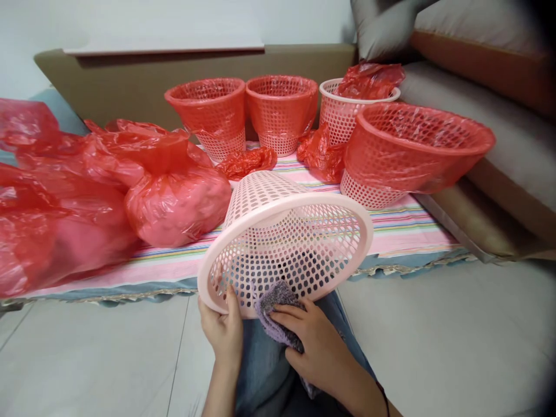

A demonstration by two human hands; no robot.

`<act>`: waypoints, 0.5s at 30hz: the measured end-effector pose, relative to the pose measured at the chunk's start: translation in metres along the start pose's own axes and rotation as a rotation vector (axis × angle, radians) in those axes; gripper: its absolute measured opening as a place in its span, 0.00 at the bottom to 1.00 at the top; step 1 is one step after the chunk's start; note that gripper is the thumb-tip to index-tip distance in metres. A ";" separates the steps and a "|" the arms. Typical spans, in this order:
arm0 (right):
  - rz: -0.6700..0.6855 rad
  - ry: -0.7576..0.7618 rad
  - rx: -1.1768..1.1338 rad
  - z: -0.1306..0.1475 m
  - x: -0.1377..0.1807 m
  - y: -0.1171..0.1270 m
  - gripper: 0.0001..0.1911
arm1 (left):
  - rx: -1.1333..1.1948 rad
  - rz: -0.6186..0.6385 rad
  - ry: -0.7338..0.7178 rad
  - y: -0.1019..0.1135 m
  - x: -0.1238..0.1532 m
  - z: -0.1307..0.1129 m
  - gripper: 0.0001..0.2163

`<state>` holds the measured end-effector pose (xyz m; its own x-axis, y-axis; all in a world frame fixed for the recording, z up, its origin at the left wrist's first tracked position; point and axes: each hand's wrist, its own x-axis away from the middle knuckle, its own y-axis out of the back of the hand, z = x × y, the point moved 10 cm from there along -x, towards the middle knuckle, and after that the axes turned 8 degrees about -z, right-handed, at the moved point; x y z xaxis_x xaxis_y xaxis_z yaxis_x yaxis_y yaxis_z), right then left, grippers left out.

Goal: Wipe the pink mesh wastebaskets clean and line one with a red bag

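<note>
A pale pink perforated plastic basket (367, 229) lies tilted over my lap, its open mouth turned toward me. My left hand (223, 327) grips the lower left rim, with the thumb inside and the other fingers around the outside. In my right hand (310, 339) is a purple and grey cloth (278, 313), pressed against the bottom edge of the basket's mouth. Part of the cloth hangs down below the palm. The basket's narrow end rests near the striped cover and points away from me.
Red-lined baskets stand behind: one at left (206, 110), one in the middle (282, 107), one at right (417, 139). Another pink basket (339, 110) holds a crumpled red bag (371, 81). Filled red bags (174, 197) crowd the left. Cushions (482, 116) pile up at right.
</note>
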<state>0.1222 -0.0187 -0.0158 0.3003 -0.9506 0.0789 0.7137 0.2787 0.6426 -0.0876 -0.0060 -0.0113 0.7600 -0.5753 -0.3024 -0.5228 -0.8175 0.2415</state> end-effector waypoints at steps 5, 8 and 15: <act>-0.148 0.056 -0.001 0.001 -0.016 0.042 0.37 | -0.040 0.148 -0.190 -0.008 -0.008 -0.046 0.15; -0.301 0.101 0.123 0.005 -0.037 0.072 0.34 | -0.086 0.255 -0.305 -0.011 -0.006 -0.082 0.14; -0.251 0.121 0.346 -0.007 -0.085 0.040 0.29 | -0.137 0.344 -0.384 -0.016 -0.005 -0.110 0.15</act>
<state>0.1299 0.0738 -0.0025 0.2317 -0.9543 -0.1888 0.5265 -0.0402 0.8492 -0.0403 0.0123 0.0879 0.3443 -0.7985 -0.4938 -0.6424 -0.5839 0.4963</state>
